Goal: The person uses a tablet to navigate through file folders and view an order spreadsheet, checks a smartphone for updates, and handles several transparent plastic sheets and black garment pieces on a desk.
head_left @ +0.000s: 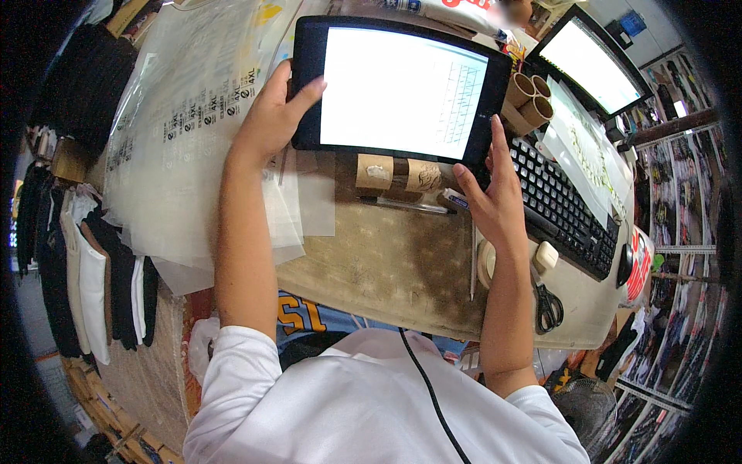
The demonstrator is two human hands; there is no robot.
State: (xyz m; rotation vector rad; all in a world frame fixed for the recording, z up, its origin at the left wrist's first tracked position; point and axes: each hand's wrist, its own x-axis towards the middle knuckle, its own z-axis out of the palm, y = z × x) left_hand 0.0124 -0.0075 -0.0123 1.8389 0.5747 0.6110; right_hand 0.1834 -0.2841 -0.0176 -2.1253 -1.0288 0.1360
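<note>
A black-framed tablet (402, 93) with a bright, mostly white screen is held up above the desk between my two hands. My left hand (280, 112) grips its left edge, the thumb lying over the frame onto the screen's side. At the lower right corner my right hand (495, 189) holds the frame, thumb at the bottom edge and fingers along the right side. Below the tablet, two cardboard tubes (374, 172) lie on the desk, partly hidden by it. A pen (410, 204) rests just in front of the tubes.
Clear plastic bags (178, 147) cover the desk's left side. To the right are a black keyboard (564, 209), a monitor (595, 62), upright cardboard tubes (535, 112), scissors (549, 308), a tape roll (485, 263) and a small white case (546, 255). Folded clothes (93, 301) stand at left.
</note>
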